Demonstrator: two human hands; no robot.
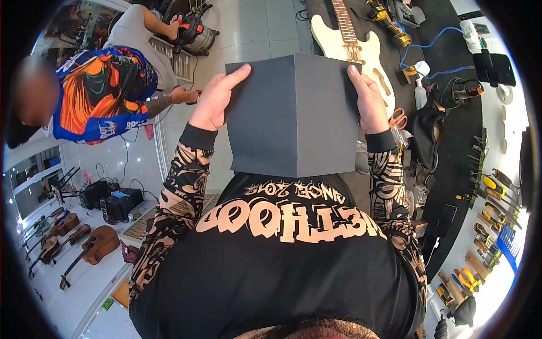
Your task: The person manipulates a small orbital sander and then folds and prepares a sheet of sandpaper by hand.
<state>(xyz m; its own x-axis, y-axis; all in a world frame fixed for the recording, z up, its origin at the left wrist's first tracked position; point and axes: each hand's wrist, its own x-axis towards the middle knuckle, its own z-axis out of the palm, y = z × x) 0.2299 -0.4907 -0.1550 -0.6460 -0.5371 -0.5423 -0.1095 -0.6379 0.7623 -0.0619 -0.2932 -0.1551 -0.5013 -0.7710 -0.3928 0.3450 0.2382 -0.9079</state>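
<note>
A stiff dark grey sheet [262, 116], plain and much like sandpaper, is held up in front of my chest. One crease runs down its middle, so the two halves stand at a slight angle. My left hand [216, 101] grips its left edge, thumb laid on the upper corner. On the opposite edge my right hand [370, 103] pinches the sheet the same way, its thumb near the top right corner. Behind the sheet, the other fingers of both hands are mostly hidden. Just beyond my right hand lies a cream electric guitar body [367, 56] with its neck attached.
The dark workbench [446, 45] on the right carries a yellow drill [389, 25], red-handled scissors [398, 118] and a blue cable [432, 42]. Hand tools [491, 192] line the right wall. At left a person [107, 96] sits near a vacuum cleaner [195, 37]; several guitars [99, 248] stand below.
</note>
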